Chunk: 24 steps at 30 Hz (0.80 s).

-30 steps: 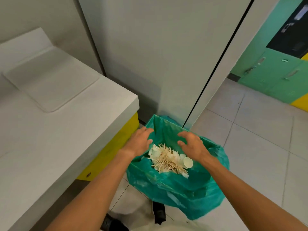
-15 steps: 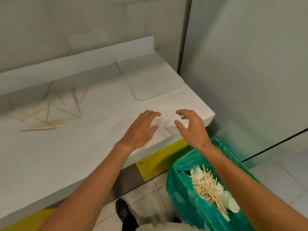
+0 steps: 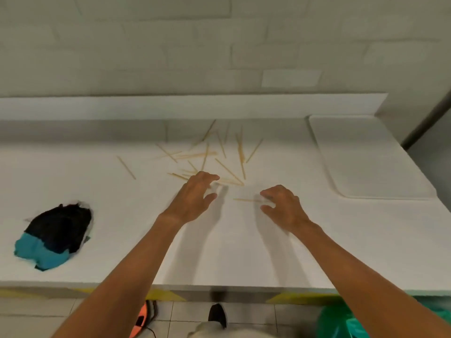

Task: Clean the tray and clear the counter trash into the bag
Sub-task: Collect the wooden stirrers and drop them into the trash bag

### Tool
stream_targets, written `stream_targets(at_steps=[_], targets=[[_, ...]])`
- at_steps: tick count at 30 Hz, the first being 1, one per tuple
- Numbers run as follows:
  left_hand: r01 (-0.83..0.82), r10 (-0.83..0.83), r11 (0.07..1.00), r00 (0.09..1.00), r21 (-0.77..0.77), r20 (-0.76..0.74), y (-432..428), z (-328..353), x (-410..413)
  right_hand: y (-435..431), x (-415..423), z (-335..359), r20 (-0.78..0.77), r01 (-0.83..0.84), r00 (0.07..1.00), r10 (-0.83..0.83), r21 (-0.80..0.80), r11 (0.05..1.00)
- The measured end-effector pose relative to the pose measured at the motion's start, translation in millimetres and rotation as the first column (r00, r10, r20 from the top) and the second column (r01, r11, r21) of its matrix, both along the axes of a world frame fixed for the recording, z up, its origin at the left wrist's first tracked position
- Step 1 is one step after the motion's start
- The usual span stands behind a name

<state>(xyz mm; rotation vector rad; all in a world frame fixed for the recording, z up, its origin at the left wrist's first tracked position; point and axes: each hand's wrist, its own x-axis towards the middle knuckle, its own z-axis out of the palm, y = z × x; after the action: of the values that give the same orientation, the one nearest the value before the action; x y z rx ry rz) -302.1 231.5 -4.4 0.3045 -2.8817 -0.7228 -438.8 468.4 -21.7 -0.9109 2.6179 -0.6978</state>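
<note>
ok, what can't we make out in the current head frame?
- Green bag: cut off by the bottom edge and crossed by the right forearm; its contents are hidden.
- Sticks on the counter: motion blur, and the left hand covers some, so no count.
- Right hand: whether it touches the lone stick is unclear.
- Dark and blue cloth: too blurred to identify.
- Tray: cleanliness unclear.

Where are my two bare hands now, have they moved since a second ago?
Yes. Both the left hand and the right hand have left the green plastic bag and now hover over the white counter, at the scattered wooden sticks.
</note>
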Motion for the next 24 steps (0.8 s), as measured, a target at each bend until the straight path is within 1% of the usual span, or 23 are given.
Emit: stream_targets(at_steps=[1,4,5,7,9,11,14,15,16,17,20,22,24], targets=[[-0.028,0.028,1.000,0.999,-0.008,0.017,-17.0,-3.1,3.7,-13.2,-2.4,-3.2,-0.027,0.000,1.000,0.000,0.010,1.000],[-0.131,0.133,0.991,0.990,-0.038,0.045,-62.6,-11.1,12.4,-45.9,-7.7,-6.2,-0.102,0.017,0.995,-0.021,-0.044,0.999],[-0.178,0.180,0.983,0.982,-0.047,0.049,-78.4,-13.4,15.0,-57.6,-10.0,-6.0,-0.133,0.007,0.991,-0.012,-0.035,0.999],[-0.303,0.309,0.949,0.949,-0.085,0.071,-105.2,-16.9,18.2,-75.6,-11.3,-4.0,-0.194,-0.031,0.980,0.040,0.049,0.998],[-0.453,0.463,0.884,0.883,-0.115,0.084,-129.3,-18.7,19.4,-89.4,-10.3,-6.3,-0.250,-0.086,0.961,0.122,0.148,0.985],[-0.569,0.576,0.816,0.815,-0.099,0.065,-152.5,-19.9,19.0,-99.4,-9.5,-8.7,-0.287,-0.118,0.943,0.170,0.192,0.974],[-0.710,0.713,0.701,0.697,-0.060,0.081,-180.9,-22.6,23.3,-111.8,-9.0,-8.3,-0.295,-0.170,0.928,0.226,0.204,0.964],[-0.744,0.745,0.666,0.659,-0.064,0.103,-188.4,-24.2,24.9,-117.3,-9.1,-7.4,-0.264,-0.180,0.938,0.225,0.183,0.966],[-0.754,0.757,0.652,0.643,-0.079,0.112,-193.8,-26.5,26.4,-122.7,-8.6,-5.5,-0.228,-0.183,0.950,0.214,0.150,0.972],[-0.739,0.746,0.666,0.659,-0.106,0.096,-197.0,-29.9,27.1,-128.0,-8.4,-3.6,-0.199,-0.173,0.961,0.193,0.117,0.978],[-0.646,0.654,0.750,0.756,-0.143,0.017,-194.2,-35.1,22.3,-148.0,-11.8,3.6,-0.148,-0.150,0.977,0.155,0.046,0.988],[-0.597,0.598,0.798,0.802,-0.077,-0.020,-182.9,-33.9,13.4,-160.6,-12.0,7.1,-0.110,-0.147,0.983,0.148,0.018,0.989],[-0.572,0.571,0.821,0.820,-0.006,-0.051,-167.9,-30.8,4.3,-168.4,-11.3,6.0,-0.077,-0.147,0.986,0.147,-0.001,0.989]])
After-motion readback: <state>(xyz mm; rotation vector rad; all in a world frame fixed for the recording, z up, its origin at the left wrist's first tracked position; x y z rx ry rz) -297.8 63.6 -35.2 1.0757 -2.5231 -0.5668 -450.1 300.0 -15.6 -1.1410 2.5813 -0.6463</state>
